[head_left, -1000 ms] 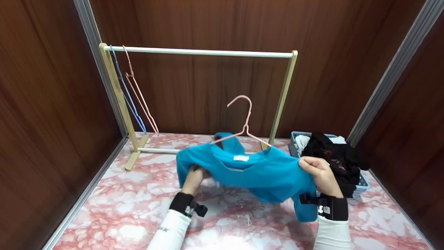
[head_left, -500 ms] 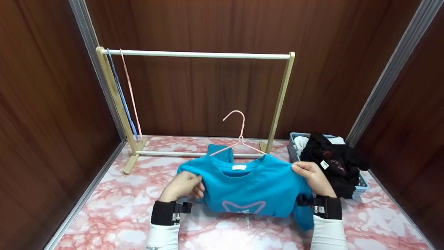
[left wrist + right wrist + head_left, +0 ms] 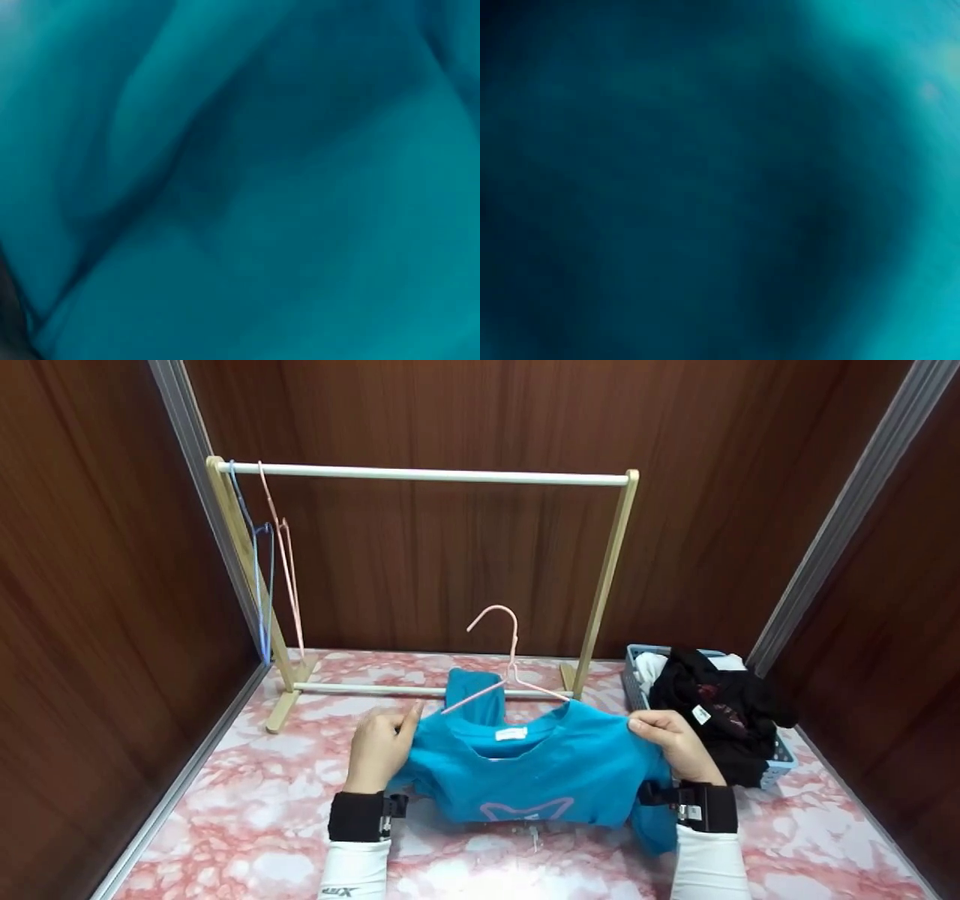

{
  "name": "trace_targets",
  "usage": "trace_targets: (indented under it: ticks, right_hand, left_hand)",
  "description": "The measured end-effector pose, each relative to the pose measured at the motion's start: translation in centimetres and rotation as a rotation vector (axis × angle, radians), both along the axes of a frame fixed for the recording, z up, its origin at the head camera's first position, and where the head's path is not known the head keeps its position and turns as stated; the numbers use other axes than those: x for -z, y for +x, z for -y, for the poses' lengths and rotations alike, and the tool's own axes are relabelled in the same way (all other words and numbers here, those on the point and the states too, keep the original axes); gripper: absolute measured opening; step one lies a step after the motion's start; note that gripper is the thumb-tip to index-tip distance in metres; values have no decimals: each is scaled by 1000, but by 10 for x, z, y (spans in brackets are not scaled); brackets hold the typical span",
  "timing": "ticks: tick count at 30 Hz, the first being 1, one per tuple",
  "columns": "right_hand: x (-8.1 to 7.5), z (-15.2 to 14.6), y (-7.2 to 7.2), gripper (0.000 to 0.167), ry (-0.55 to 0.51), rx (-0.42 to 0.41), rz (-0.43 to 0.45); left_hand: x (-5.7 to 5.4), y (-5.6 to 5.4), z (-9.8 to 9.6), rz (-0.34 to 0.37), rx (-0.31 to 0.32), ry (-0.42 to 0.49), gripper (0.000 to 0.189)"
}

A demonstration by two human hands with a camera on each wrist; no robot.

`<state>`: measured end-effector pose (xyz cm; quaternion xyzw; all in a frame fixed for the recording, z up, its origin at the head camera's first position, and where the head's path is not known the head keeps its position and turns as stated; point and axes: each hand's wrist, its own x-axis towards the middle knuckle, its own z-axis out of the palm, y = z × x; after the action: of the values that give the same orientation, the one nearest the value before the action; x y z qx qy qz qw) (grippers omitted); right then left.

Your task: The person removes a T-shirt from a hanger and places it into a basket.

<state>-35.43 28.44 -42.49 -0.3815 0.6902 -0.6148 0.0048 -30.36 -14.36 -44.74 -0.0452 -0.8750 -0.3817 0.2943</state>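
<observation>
A blue T-shirt [image 3: 555, 765] with a pink outlined print hangs between both hands above the table. The pink hanger [image 3: 514, 660] sits in its neck opening, hook pointing up; the hanger's arm ends are hidden inside the shoulders. My left hand [image 3: 381, 746] pinches the shirt at the left shoulder. At the right shoulder, my right hand [image 3: 677, 744] grips the fabric between thumb and fingers. Blue cloth [image 3: 300, 225] fills the left wrist view, and dark, blurred blue cloth [image 3: 667, 187] fills the right wrist view.
Behind the shirt stands a clothes rack [image 3: 427, 474] with a blue hanger [image 3: 262, 592] and a pink hanger [image 3: 291, 585] at its left end. A light blue basket [image 3: 780, 769] of black and white clothes sits at the right. Wooden panels enclose the marbled table [image 3: 247, 810].
My left hand has come out from under the shirt's left side and now pinches the left shoulder from outside. Shirt and hanger have come lower and slightly left. My right hand keeps its grip.
</observation>
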Motion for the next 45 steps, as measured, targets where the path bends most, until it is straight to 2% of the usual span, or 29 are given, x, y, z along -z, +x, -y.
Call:
trace_targets:
  ticks: [4, 8, 11, 15, 18, 20, 22, 26, 30, 33, 38, 42, 45]
  right_hand:
    - [1, 1, -1, 32, 23, 28, -34]
    - [5, 4, -2, 27, 102, 128, -101]
    - [7, 7, -3, 21, 213, 256, -119]
    - [5, 20, -1, 13, 386, 496, -126]
    - [1, 40, 4, 16, 403, 643, -155]
    - [-1, 58, 10, 20, 352, 676, -192]
    - [-2, 75, 17, 22, 302, 645, -241]
    - [-1, 106, 30, 18, 204, 453, -298]
    - [0, 121, 37, 11, 157, 357, -271]
    - [-1, 122, 37, 14, 215, 349, -235]
    - [-5, 112, 34, 26, 336, 257, -148]
    - [-6, 106, 31, 30, 353, 234, -141]
    - [-7, 102, 29, 31, 343, 240, -142]
  left_hand:
    - [0, 0, 3, 61, 49, 35, 61]
    - [1, -1, 3, 16, 24, 28, 60]
    - [3, -2, 3, -6, -3, 19, 61]
    - [6, -3, 0, -48, -32, -10, 61]
    - [8, -4, -5, -128, -47, -62, 60]
    - [10, -6, -10, -196, -49, -110, 59]
    - [12, -8, -16, -270, -38, -160, 60]
    - [14, -10, -25, -386, 5, -238, 58]
    - [15, -9, -29, -400, 66, -230, 56]
    - [15, -9, -29, -381, 100, -193, 57]
    - [17, -11, -29, -325, 127, -103, 56]
    - [18, -13, -27, -265, 164, 68, 55]
    - [19, -15, -25, -255, 176, 207, 54]
